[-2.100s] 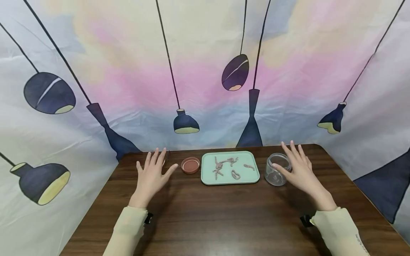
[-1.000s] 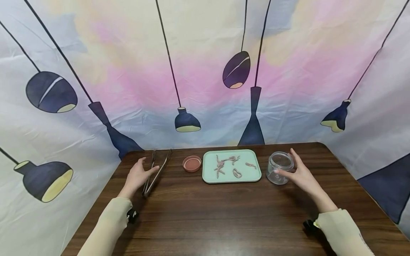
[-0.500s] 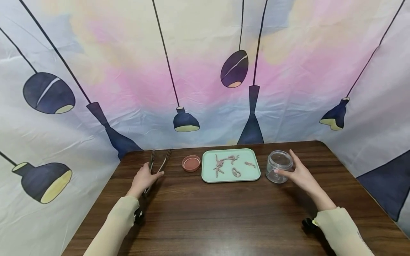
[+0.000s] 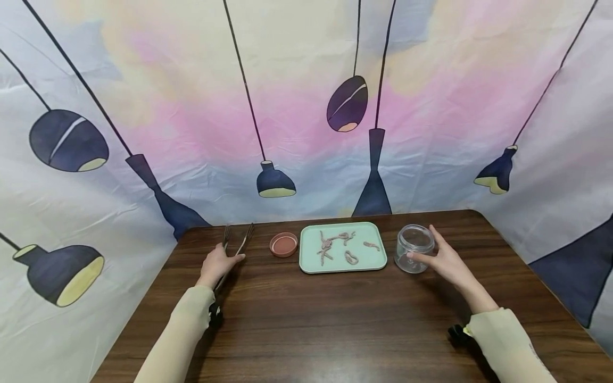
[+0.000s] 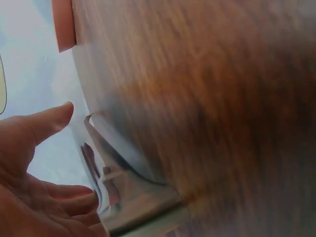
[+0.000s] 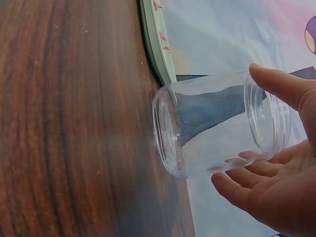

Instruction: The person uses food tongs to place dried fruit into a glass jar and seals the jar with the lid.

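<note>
My left hand [image 4: 215,267] is over metal tongs [image 4: 246,237] lying spread on the table at the left. In the left wrist view the fingers are right beside one arm of the tongs [image 5: 136,197], while the thumb stays straight and apart from the metal. My right hand [image 4: 447,263] holds a clear, lidless jar [image 4: 407,259] at the right. Its thumb is at the jar's rim and the other fingers reach round the opposite side, as the right wrist view shows; the jar [image 6: 212,123] stands upright on the table.
Between the hands lies a pale green tray [image 4: 313,266] with several pinkish-brown stringy pieces [image 4: 326,244] on it. A reddish-brown round lid [image 4: 283,244] sits left of the tray. The dark wooden table [image 4: 325,319] ends at a printed cloth backdrop [image 4: 306,106].
Both hands were raised and spread at first. My left hand has come down over the tongs, moving slightly right lately. My right hand has lowered round the jar, which stays in place.
</note>
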`<act>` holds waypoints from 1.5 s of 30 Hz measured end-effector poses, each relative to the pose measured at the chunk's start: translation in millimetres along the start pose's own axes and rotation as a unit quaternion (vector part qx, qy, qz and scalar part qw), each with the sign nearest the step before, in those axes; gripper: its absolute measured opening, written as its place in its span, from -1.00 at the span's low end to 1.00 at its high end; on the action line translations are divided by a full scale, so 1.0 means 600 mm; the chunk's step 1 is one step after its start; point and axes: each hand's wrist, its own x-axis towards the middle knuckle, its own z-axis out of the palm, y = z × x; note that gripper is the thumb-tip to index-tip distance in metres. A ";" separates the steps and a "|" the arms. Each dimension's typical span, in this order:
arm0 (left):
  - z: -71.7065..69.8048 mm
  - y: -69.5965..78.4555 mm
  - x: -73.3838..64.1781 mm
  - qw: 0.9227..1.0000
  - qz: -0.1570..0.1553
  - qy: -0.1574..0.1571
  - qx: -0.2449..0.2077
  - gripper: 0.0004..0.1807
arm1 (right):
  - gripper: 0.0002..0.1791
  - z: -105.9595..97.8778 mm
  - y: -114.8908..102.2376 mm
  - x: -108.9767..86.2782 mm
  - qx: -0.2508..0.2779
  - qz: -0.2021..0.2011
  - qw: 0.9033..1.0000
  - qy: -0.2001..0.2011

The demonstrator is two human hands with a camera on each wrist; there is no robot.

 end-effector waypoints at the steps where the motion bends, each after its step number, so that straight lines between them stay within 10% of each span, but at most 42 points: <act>1: 0.002 -0.001 0.001 1.000 0.000 0.003 0.008 0.03 | 0.31 0.001 0.000 0.000 -0.001 0.000 1.000 -0.001; 26: 0.004 -0.011 -0.005 0.999 0.024 0.045 -0.018 -0.18 | 0.23 0.005 0.008 0.001 0.017 -0.009 1.000 0.003; 45: 0.009 0.088 -0.025 0.988 0.137 0.061 -0.028 -0.17 | 0.24 0.001 0.009 0.002 0.009 -0.003 1.000 0.000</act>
